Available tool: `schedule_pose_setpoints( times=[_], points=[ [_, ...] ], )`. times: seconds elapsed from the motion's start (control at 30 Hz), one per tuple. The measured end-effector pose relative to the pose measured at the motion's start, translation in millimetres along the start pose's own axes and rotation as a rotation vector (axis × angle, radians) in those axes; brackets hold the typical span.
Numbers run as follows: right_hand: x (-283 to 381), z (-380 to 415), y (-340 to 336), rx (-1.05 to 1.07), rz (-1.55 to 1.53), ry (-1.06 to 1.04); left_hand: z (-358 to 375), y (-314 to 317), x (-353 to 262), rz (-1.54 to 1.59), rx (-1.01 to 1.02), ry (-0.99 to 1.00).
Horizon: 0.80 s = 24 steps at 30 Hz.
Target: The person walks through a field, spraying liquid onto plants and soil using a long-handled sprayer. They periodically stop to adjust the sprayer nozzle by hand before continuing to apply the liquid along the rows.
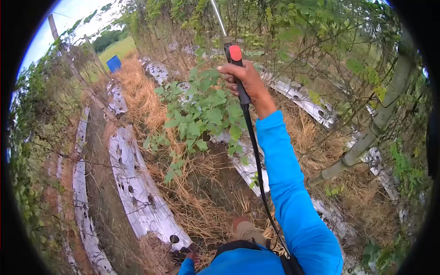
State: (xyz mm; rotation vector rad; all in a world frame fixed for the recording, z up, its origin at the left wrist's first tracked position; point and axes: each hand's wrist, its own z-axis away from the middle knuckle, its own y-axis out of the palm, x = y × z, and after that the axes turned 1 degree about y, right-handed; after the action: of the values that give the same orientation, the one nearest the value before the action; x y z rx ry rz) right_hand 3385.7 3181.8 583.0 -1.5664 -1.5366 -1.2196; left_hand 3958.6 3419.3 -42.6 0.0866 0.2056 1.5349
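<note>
My right hand (245,80) is wrapped round the black handle of a spray wand (239,87), which has a red top part. From the handle a metal tube points up and away, and a black hose (256,160) runs down beside my blue sleeve to my waist. A broad-leaved green plant (206,110) stands just left of the handle. Low at the bottom edge, my left hand (192,258) shows only in small part near my body, beside the end of a plastic-covered bed; its fingers cannot be made out.
Silvery plastic strips with holes (137,183) run along the ground, with dry straw (197,188) between them. A thick bamboo pole (362,146) slants across the right side. Vines and thin stems hang at both sides. Far off at the left stands a blue container (113,63).
</note>
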Motion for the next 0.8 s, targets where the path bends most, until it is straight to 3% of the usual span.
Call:
schedule_pose_setpoints(
  times=[0.07,0.13,0.2,0.3,0.37,0.4,0.43,0.5,0.57,0.8],
  points=[
    [13.9,18.3,-12.9,0.024,-0.038,0.016,19.8,12.6,46.1,0.071,-0.041,-0.065],
    [22.7,37.7,-24.9,0.057,-0.073,0.041,27.2,31.0,90.3,0.087,-0.265,0.090],
    [31.1,55.8,-33.9,-0.298,0.525,-0.278,20.0,39.1,120.5,0.031,-0.246,0.078],
    [65.2,122.8,-67.5,-0.344,0.611,-0.275,-9.6,51.6,169.4,-0.100,-0.208,0.060],
    [83.6,155.3,-91.3,-0.336,0.603,-0.270,-11.1,59.5,196.1,0.440,0.255,0.000],
    [94.1,170.4,-101.1,-0.341,0.625,-0.255,-2.7,85.7,209.1,0.324,0.036,0.113],
    [99.0,187.5,-109.0,-0.344,0.643,-0.230,11.7,106.4,224.9,0.326,0.024,0.102],
    [106.3,215.1,-123.2,-0.368,0.661,-0.261,38.6,154.9,244.2,-0.084,-0.157,0.291],
    [110.4,242.5,-132.1,-0.364,0.635,-0.219,7.2,141.9,277.1,0.041,-0.105,0.334],
    [83.6,379.4,-134.0,-0.272,0.507,-0.078,-22.1,125.2,422.3,-0.154,-0.418,0.312]
  ],
)
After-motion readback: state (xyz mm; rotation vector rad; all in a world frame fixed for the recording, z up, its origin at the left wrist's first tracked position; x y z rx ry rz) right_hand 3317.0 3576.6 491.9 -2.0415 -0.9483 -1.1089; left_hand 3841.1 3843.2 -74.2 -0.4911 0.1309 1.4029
